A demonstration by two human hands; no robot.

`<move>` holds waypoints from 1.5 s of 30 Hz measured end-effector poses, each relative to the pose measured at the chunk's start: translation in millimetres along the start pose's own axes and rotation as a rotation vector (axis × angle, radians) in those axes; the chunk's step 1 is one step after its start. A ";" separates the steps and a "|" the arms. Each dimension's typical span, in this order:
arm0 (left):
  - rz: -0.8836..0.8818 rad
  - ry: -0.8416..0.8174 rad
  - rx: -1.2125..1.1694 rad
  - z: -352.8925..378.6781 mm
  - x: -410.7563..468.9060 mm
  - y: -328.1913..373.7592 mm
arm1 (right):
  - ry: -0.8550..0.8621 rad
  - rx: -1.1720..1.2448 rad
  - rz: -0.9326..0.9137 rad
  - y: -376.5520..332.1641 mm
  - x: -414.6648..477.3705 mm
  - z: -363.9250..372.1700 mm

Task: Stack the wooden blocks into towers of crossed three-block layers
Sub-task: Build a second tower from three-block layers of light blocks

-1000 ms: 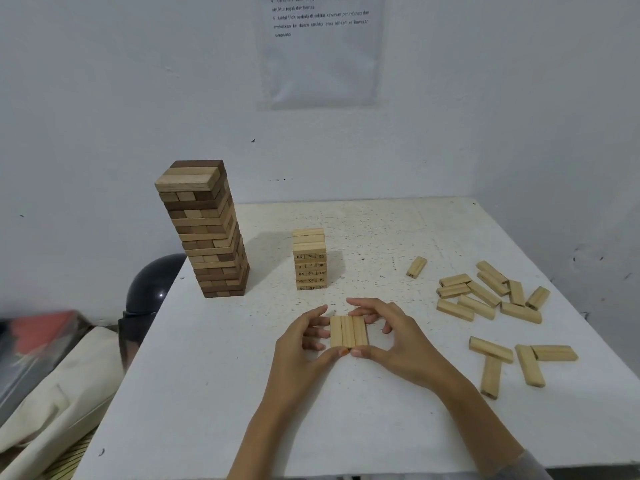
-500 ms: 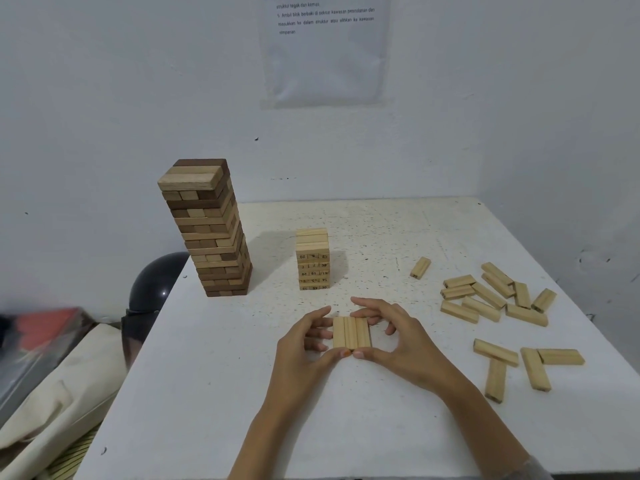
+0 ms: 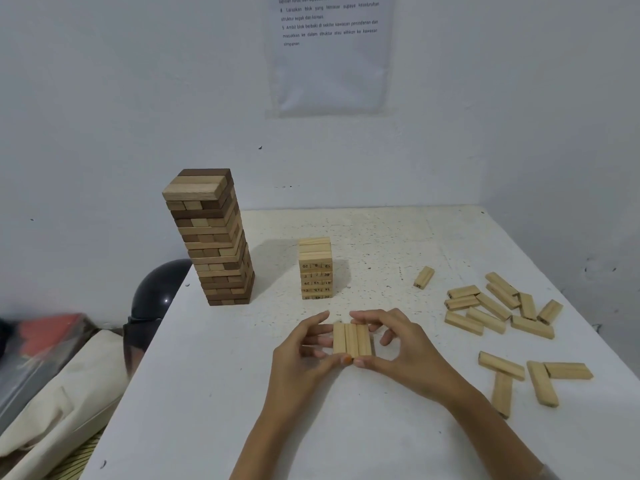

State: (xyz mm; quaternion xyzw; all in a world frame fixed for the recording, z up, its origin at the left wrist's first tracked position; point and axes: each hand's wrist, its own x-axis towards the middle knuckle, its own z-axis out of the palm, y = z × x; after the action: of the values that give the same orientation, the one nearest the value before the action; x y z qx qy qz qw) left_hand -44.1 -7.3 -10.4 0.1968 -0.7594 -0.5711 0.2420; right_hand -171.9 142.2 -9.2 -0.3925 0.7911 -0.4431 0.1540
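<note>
- A row (image 3: 351,339) of three pale blocks lies flat, side by side and touching, on the white counter (image 3: 214,403), near its front middle.
- The left hand (image 3: 301,355) comes in from 7 o'clock. Its grip is narrow on the row, with the thumb at the near end and the fingers along the left side.
- The right hand (image 3: 405,355) comes in from 5 o'clock. Its grip pinches the same row, thumb at the near end and fingers curled over the far end.
- The two thumb tips all but meet at the near end of the row.
- A short tower (image 3: 315,268) of pale numbered blocks stands at 11 o'clock from the row.
- A tall tower (image 3: 211,244) of mixed dark and light blocks stands at 10 o'clock, near the left edge.
- A lone block (image 3: 423,277) lies at 2 o'clock.
- Loose blocks (image 3: 498,306) are scattered at 3 o'clock, with four more at 4 o'clock.
- A printed sheet (image 3: 329,64) hangs on the wall at 12 o'clock.
</note>
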 end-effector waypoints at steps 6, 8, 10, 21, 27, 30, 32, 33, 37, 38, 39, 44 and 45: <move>0.086 0.062 0.000 -13.9 13.0 22.7 | 0.019 0.027 -0.062 -30.2 17.2 -17.4; 0.119 0.075 -0.001 -19.5 20.7 31.3 | 0.019 0.039 -0.096 -39.4 27.2 -22.0; 0.153 0.088 0.005 -24.4 29.0 40.1 | 0.022 0.041 -0.128 -47.6 39.5 -26.2; 0.213 0.150 0.056 -36.4 85.6 58.8 | -0.002 -0.004 -0.171 -68.3 109.4 -39.9; 0.166 0.141 0.085 -37.0 103.4 47.8 | -0.047 -0.047 -0.136 -62.4 129.5 -36.3; 0.146 0.138 0.079 -38.1 107.0 45.0 | -0.059 -0.055 -0.140 -62.5 133.1 -34.5; 0.137 0.134 0.090 -38.5 108.9 43.6 | -0.060 -0.059 -0.142 -62.6 134.2 -32.9; 0.132 0.128 0.100 -38.6 109.5 42.8 | -0.059 -0.060 -0.138 -62.1 134.5 -32.1; 0.123 0.110 0.142 -38.1 109.4 39.7 | -0.046 -0.037 -0.122 -58.9 135.2 -29.1; 0.122 0.106 0.158 -38.1 109.1 39.1 | -0.045 -0.032 -0.123 -58.0 134.7 -28.4; 0.120 0.101 0.176 -37.9 108.9 38.7 | -0.046 -0.028 -0.127 -57.5 133.9 -27.7; 0.078 0.158 0.088 -31.3 101.4 49.2 | 0.010 0.142 -0.091 -55.4 124.1 -27.3; 0.035 0.181 0.019 -29.5 100.4 52.5 | 0.072 0.245 -0.055 -57.2 120.8 -25.2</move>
State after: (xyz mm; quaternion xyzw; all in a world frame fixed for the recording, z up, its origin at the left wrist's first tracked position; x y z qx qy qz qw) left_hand -108.7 -73.6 61.3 0.2367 -0.7431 -0.5392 0.3178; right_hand -236.9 48.2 64.5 -0.3762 0.7250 -0.5542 0.1603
